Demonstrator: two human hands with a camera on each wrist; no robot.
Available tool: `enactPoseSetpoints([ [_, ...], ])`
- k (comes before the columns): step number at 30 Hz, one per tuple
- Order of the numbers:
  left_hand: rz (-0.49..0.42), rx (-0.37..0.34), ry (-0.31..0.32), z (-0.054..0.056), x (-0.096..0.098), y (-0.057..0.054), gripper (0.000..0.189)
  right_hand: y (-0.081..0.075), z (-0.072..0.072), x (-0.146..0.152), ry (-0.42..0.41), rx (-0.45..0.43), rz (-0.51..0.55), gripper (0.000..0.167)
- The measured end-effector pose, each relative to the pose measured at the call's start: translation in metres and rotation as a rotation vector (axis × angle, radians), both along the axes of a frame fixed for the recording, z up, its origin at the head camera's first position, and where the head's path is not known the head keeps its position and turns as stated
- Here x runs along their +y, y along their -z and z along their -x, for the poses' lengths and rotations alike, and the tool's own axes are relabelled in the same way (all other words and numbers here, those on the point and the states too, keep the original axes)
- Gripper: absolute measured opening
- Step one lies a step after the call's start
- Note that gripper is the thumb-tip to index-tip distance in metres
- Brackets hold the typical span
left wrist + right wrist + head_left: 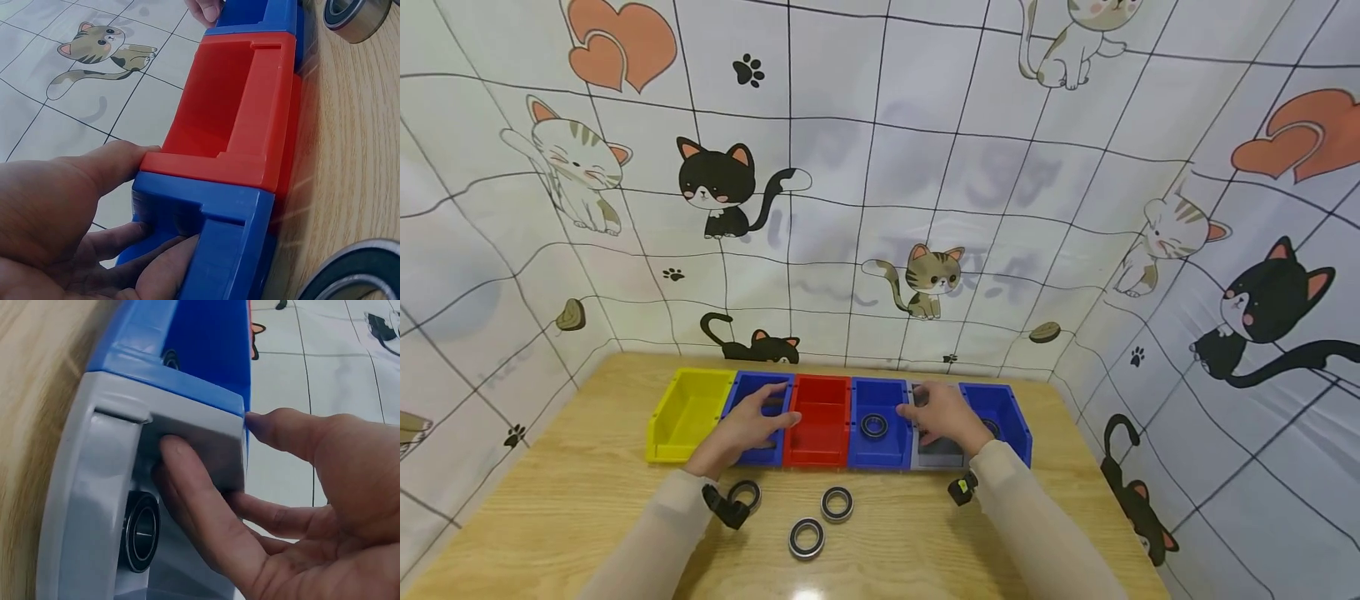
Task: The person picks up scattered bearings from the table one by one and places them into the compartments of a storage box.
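A row of joined plastic bins stands on the table. My left hand [747, 429] reaches into the blue bin [206, 187] second from the left. Its thumb rests at the edge of the red bin [816, 421] and its fingers are inside the blue one, gripping the wall between them. My right hand [951, 414] grips the side wall of the grey bin [81, 487], fingers inside and thumb on the side of the neighbouring blue bin [880, 454]. A ball bearing [142, 531] sits in the grey bin beside the fingers. Another bearing [874, 426] lies in that neighbouring blue bin.
A yellow bin [688, 417] ends the row at left; a blue bin [1011, 417] with a partly hidden bearing [991, 427] ends it at right. In front lie three bearings: one [752, 496] by the left wrist, another [837, 504], and the nearest [807, 538]. Printed cloth walls surround the table.
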State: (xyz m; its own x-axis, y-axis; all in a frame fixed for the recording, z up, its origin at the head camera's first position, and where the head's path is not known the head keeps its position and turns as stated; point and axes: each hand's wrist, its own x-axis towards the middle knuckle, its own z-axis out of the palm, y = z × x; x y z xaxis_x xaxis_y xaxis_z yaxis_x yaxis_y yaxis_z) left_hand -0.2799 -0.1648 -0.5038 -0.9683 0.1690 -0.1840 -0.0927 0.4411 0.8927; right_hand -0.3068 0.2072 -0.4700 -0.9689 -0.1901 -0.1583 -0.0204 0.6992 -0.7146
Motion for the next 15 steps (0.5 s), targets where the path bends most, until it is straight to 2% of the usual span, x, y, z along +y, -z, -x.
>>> enactPoseSetpoints([
  [6, 0.005, -0.009, -0.003, -0.0019, 0.0006, -0.0001, 0.088, 0.0014, 0.0038, 0.0024, 0.054, -0.103, 0.152, 0.07],
  [11, 0.004, -0.015, -0.008, -0.0025, 0.0014, 0.0011, 0.089, 0.0064, 0.0006, 0.007, 0.077, -0.14, 0.261, 0.075],
  [15, -0.003, -0.015, -0.015, -0.0016, 0.0003, 0.0003, 0.089, 0.0081, -0.002, 0.0078, 0.094, -0.145, 0.309, 0.076],
])
